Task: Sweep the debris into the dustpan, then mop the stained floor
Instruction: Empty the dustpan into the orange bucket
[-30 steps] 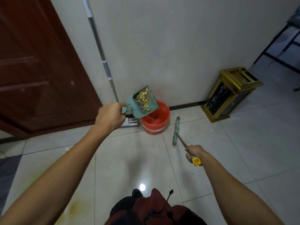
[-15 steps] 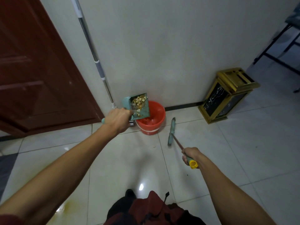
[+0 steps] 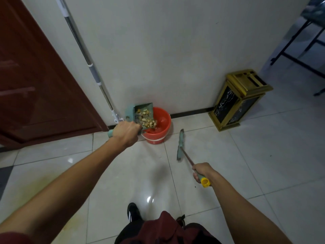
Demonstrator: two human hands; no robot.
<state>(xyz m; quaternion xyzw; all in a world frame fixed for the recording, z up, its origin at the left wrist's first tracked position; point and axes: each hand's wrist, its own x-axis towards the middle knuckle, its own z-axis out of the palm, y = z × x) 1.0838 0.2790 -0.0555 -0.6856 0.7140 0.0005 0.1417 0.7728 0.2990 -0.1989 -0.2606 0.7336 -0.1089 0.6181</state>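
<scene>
Dustpan (image 3: 140,114) tipped over red bucket (image 3: 159,126), debris (image 3: 146,118) loose, light | left hand (image 3: 125,132) clenched round its handle, we judge rigid plastic | right hand (image 3: 200,171) grips broom (image 3: 182,148)

- Your floor (image 3: 246,173) is glossy pale tile with dark grout lines and a light glare near your feet.
- A yellowish stain (image 3: 45,187) marks the tiles at lower left.
- An orange bucket (image 3: 161,132) stands against the wall.
- A gold-framed bin (image 3: 241,97) stands to its right, well apart.
- The mop (image 3: 91,67) leans from floor to wall beside the bucket.
</scene>
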